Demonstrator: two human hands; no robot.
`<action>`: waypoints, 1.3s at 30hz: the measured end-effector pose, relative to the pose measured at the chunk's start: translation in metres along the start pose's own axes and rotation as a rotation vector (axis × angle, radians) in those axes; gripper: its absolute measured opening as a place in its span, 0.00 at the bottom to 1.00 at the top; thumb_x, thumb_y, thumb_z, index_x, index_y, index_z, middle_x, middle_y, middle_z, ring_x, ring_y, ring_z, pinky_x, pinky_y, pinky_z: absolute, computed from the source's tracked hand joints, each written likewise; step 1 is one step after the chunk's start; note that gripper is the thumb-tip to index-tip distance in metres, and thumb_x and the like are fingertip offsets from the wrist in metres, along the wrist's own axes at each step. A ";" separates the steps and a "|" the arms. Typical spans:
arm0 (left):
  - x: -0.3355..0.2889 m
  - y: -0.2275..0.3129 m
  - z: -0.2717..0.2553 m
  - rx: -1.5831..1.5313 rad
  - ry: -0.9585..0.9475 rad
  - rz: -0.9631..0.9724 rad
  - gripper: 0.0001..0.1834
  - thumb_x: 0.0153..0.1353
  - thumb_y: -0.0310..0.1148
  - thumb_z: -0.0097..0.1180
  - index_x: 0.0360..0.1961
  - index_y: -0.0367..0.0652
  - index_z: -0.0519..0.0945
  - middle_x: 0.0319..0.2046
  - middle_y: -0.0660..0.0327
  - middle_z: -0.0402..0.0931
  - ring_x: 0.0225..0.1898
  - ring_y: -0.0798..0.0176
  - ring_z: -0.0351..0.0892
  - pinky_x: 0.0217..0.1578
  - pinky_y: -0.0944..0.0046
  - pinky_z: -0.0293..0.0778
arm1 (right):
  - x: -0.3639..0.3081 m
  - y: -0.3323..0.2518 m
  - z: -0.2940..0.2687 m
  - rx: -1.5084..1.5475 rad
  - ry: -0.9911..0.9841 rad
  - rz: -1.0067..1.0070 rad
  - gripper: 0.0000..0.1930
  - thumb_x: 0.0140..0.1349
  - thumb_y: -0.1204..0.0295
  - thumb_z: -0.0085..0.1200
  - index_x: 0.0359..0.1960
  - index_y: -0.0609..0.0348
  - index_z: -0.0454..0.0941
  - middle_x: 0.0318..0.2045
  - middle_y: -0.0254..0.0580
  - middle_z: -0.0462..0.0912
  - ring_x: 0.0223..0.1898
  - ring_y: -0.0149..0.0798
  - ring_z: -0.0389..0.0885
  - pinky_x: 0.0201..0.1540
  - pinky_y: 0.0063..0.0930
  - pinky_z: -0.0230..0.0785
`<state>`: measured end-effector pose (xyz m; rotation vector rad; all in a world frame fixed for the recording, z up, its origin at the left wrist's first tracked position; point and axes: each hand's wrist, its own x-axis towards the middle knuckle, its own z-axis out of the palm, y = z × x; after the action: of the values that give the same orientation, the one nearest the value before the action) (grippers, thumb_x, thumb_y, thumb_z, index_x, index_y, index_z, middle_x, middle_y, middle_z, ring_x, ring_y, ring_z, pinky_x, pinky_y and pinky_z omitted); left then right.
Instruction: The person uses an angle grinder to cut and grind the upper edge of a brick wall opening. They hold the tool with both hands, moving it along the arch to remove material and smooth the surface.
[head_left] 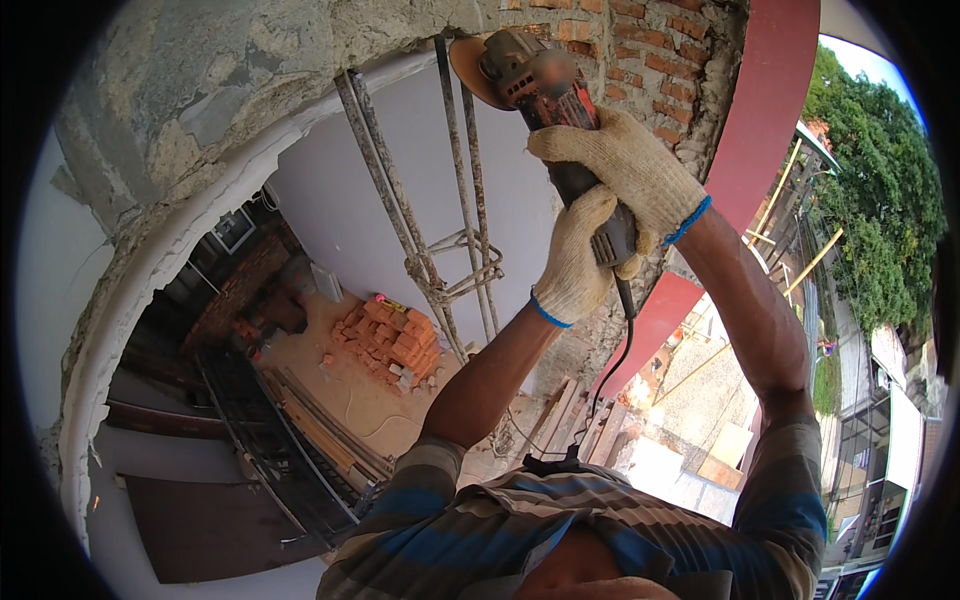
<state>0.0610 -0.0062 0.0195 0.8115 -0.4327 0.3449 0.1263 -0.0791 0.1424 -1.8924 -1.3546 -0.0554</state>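
Angle grinder (540, 85), one, clamped in both gloved grips, left hand (572, 255) below right hand (625, 170), against brick wall (650, 50).

grinder body (580, 190): hidden under hands | disc (470, 70): partly behind guard | cord (610, 370): end hidden

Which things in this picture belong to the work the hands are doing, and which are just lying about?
In use:
left hand and right hand, both gloved
angle grinder they grip
its black cord
brick and concrete wall the disc meets

Lying about:
brick pile
timber planks
metal poles lashed with rope
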 end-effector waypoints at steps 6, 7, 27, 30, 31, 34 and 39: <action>0.000 0.001 0.000 0.002 -0.005 -0.002 0.27 0.75 0.60 0.50 0.47 0.46 0.81 0.30 0.56 0.83 0.24 0.63 0.78 0.21 0.64 0.67 | 0.000 0.000 0.001 0.017 0.015 0.062 0.36 0.58 0.38 0.66 0.38 0.68 0.86 0.24 0.41 0.83 0.25 0.34 0.85 0.30 0.33 0.80; 0.000 0.001 0.000 0.002 -0.007 -0.003 0.27 0.75 0.60 0.50 0.47 0.46 0.81 0.30 0.56 0.83 0.24 0.63 0.78 0.21 0.64 0.67 | 0.000 0.000 0.001 0.046 0.007 0.054 0.36 0.58 0.38 0.66 0.38 0.68 0.86 0.24 0.42 0.83 0.25 0.34 0.85 0.30 0.33 0.80; -0.001 0.002 0.002 -0.004 0.006 -0.009 0.26 0.74 0.60 0.52 0.47 0.46 0.81 0.30 0.56 0.83 0.24 0.63 0.79 0.20 0.65 0.67 | -0.002 -0.003 0.000 -0.066 -0.022 -0.058 0.34 0.59 0.40 0.64 0.43 0.65 0.86 0.26 0.43 0.85 0.27 0.35 0.85 0.33 0.35 0.81; -0.002 0.002 0.002 0.008 0.011 -0.001 0.26 0.74 0.60 0.52 0.47 0.46 0.81 0.30 0.56 0.83 0.24 0.63 0.79 0.20 0.65 0.67 | -0.001 -0.003 0.001 -0.017 -0.011 -0.002 0.32 0.60 0.41 0.64 0.43 0.63 0.87 0.26 0.43 0.85 0.27 0.35 0.84 0.34 0.36 0.81; -0.002 0.002 0.002 0.005 0.012 -0.002 0.26 0.74 0.60 0.51 0.47 0.46 0.81 0.30 0.56 0.83 0.24 0.63 0.79 0.20 0.65 0.67 | -0.001 -0.003 0.002 -0.028 -0.006 -0.015 0.32 0.60 0.41 0.64 0.43 0.63 0.87 0.26 0.43 0.85 0.27 0.35 0.84 0.34 0.36 0.81; -0.002 0.001 0.002 0.015 -0.001 0.020 0.26 0.74 0.60 0.51 0.47 0.46 0.81 0.30 0.56 0.83 0.23 0.63 0.78 0.19 0.65 0.67 | -0.003 -0.003 0.000 -0.082 -0.011 -0.113 0.31 0.61 0.42 0.64 0.42 0.62 0.87 0.26 0.43 0.84 0.28 0.36 0.84 0.35 0.36 0.80; -0.002 0.002 0.001 0.013 0.005 0.004 0.26 0.74 0.60 0.51 0.47 0.45 0.80 0.30 0.55 0.83 0.23 0.63 0.78 0.19 0.64 0.67 | -0.001 -0.003 0.002 -0.002 -0.012 -0.023 0.30 0.61 0.42 0.65 0.41 0.63 0.87 0.25 0.42 0.83 0.28 0.35 0.84 0.35 0.36 0.80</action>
<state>0.0580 -0.0062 0.0205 0.8222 -0.4282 0.3537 0.1227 -0.0784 0.1427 -1.8814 -1.3844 -0.0571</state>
